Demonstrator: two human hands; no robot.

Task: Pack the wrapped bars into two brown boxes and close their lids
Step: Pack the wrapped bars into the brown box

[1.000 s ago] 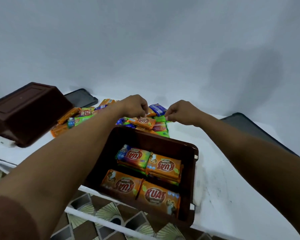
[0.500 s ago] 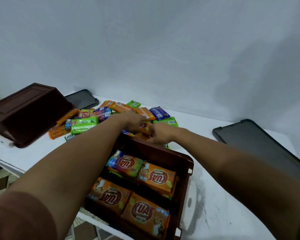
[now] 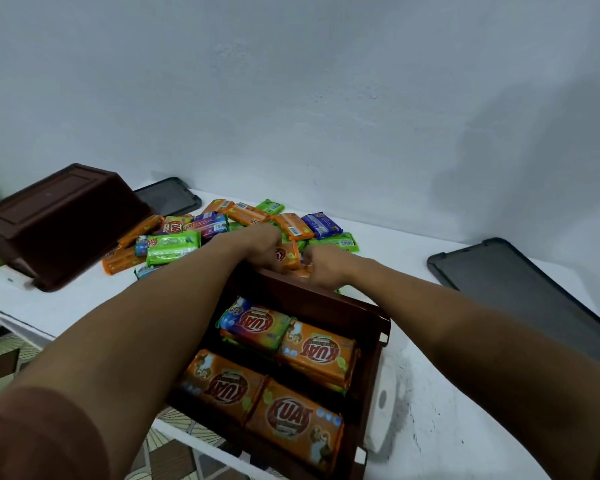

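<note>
An open brown box [image 3: 371, 327] sits at the table's near edge with several orange and multicoloured wrapped bars [image 3: 316, 351] laid flat inside. Behind it lies a heap of loose wrapped bars [image 3: 201, 230] in orange, green and blue. My left hand [image 3: 257, 245] grips an orange wrapped bar [image 3: 288, 258] just above the box's far wall. My right hand [image 3: 326, 266] is curled close beside it, pinching another orange bar [image 3: 302, 275] over the same wall. A second brown box [image 3: 56, 220] lies upside down at the far left.
A dark lid [image 3: 530, 292] lies flat on the white table [image 3: 430, 427] at the right. Another dark lid [image 3: 168, 197] rests behind the upturned box. A white wall rises close behind the heap. Patterned floor tiles [image 3: 0, 362] show below the table's left edge.
Both hands drew back from the heap toward the open box, each bringing an orange bar, and came together above its far wall. The camera tilted so the box sits lower in view.
</note>
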